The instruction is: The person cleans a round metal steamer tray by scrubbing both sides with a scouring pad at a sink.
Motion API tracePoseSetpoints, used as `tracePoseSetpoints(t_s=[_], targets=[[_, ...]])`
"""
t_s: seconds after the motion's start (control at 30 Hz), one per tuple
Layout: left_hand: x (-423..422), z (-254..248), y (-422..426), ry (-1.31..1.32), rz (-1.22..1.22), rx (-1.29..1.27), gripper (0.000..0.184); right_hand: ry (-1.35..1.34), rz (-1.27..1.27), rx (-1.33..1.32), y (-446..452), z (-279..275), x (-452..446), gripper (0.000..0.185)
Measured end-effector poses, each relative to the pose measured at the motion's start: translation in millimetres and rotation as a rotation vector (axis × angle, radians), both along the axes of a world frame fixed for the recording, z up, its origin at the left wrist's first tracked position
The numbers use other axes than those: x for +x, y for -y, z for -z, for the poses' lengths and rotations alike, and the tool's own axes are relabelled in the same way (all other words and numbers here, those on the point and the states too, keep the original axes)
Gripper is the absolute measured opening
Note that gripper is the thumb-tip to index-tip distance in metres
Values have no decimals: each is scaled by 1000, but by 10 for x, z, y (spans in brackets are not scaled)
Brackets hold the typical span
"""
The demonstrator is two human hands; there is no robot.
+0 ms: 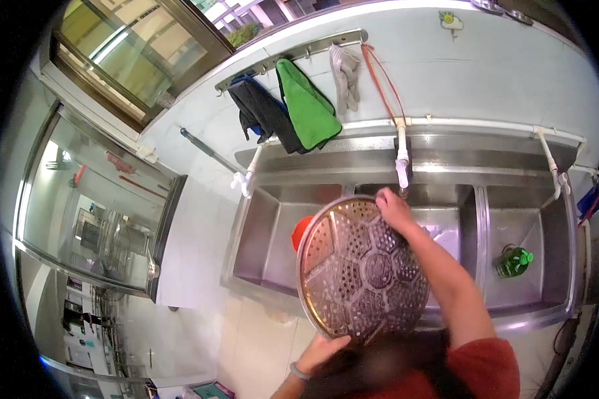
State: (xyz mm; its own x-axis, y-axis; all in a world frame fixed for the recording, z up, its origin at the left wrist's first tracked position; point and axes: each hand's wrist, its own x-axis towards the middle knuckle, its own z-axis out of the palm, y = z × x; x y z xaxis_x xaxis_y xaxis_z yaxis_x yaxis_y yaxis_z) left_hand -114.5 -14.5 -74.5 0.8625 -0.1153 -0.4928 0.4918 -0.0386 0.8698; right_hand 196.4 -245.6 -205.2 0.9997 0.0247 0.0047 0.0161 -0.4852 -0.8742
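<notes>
Round perforated metal tray (369, 269) is up in both hands, tilted, at the front of a three-basin stainless-steel sink (481, 229); from the head view it covers parts of the left and middle basins. Right hand (395, 211) has the far rim, fingers closed over the edge. Left hand (321, 352), grey band on the wrist, pinches the near rim: thumb on the upper face, other fingers hidden by the tray, so can't tell their exact placement. Orange-red container (300, 234) sits in the left basin, partly behind the tray. Green transparent bottle (514, 262) is in the right basin. White plastic tap (402, 163) is just beyond the right hand. Bright green cloth (304, 103) and dark grey cloth (265, 110) hang from a metal hook rail (287, 61) on the wall.
</notes>
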Motion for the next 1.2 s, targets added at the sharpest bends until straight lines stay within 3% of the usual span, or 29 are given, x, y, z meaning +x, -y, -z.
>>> tracePoseSetpoints(t_s=[0.07, 0.1, 0.17, 0.2, 0.27, 0.4, 0.57, 0.6, 0.67, 0.73, 0.8, 1.0, 1.07, 1.1, 1.2], targets=[[127, -55, -220, -229, 12, -66, 59, 218, 15, 125, -29, -154, 125, 29], [232, -14, -364, -4, 44, -250, 58, 238, -40, 192, -65, -267, 179, 25], [590, -204, -510, 205, 2, -262, 58, 244, -62, 65, -164, -503, 168, 24], [843, -446, -444, 232, -43, -247, 58, 248, -89, -60, -212, -570, 179, 23], [1319, -789, -368, 273, -109, -271, 55, 296, -99, -60, -301, -633, 162, 24], [1683, -678, -406, 210, 24, -162, 57, 426, -65, -140, -367, -813, 153, 23], [1645, -236, -143, 257, 36, -212, 62, 637, 61, -85, -251, -817, 113, 26], [1612, -110, -162, 298, 59, -107, 61, 725, 84, -15, -259, -719, 88, 24], [1497, -35, -109, 274, 33, -80, 57, 785, 32, 24, -287, -697, -200, 23], [1393, 68, -68, 240, 5, -111, 57, 751, -277, 108, -421, -664, -699, 25], [1287, 205, -67, 217, -75, -187, 58, 938, -398, -111, -624, -638, -1239, 29], [1020, 176, -110, 261, 80, -14, 70, 1005, -493, -66, -553, -839, -1070, 30], [961, 3, -54, 251, 129, 37, 71, 998, -381, 83, -537, -719, -751, 28], [908, 31, -72, 280, 130, 30, 72, 834, -243, 82, -494, -685, -614, 26], [768, 115, -86, 256, 158, -3, 69, 753, -85, 17, -450, -408, -341, 25]])
